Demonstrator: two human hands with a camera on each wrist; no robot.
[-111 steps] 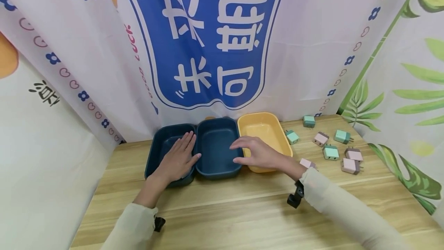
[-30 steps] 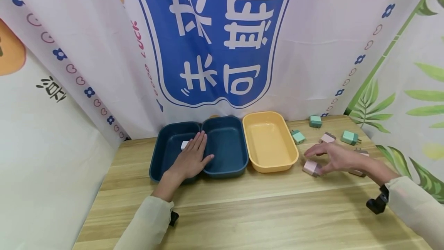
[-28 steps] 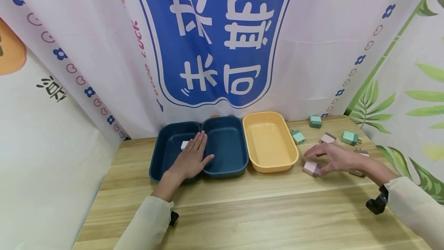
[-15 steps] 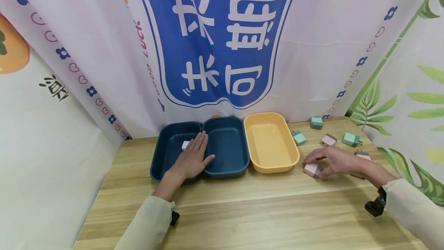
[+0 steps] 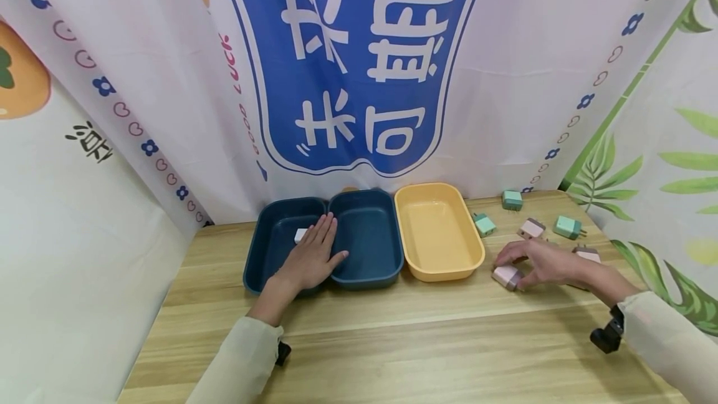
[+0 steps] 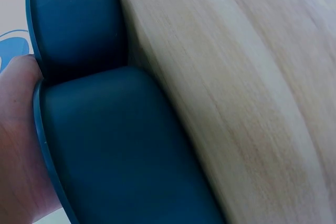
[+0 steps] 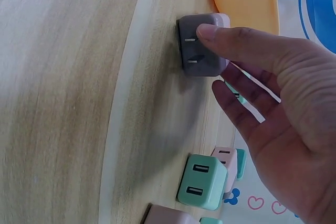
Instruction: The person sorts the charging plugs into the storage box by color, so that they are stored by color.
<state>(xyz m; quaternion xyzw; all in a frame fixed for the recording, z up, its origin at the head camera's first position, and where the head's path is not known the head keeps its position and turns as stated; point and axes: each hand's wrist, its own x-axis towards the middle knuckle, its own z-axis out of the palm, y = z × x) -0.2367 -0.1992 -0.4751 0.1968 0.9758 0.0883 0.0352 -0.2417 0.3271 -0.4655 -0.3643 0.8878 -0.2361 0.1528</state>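
Observation:
My right hand (image 5: 541, 264) pinches a pink plug charger (image 5: 507, 277) just right of the yellow tray (image 5: 440, 274). In the right wrist view the thumb (image 7: 210, 31) presses the charger's grey face, beside its two metal prongs, while the other fingers are partly hidden behind it. My left hand (image 5: 307, 260) lies with straight fingers over the adjoining rims of the left blue tray (image 5: 263, 270) and the middle blue tray (image 5: 367, 279). A small white block (image 5: 300, 235) sits in the left tray, partly covered by that hand.
Several more plug chargers lie loose at the table's right: green ones, such as the green charger (image 5: 568, 227) by the edge, and pink ones, such as the pink charger (image 5: 531, 228). Some are partly behind my right arm. A printed curtain (image 5: 477, 142) hangs behind the trays.
My right hand has moved right from over the trays to the pink charger and closed its fingers on it. My left hand has stayed flat at the blue trays; the white block now shows.

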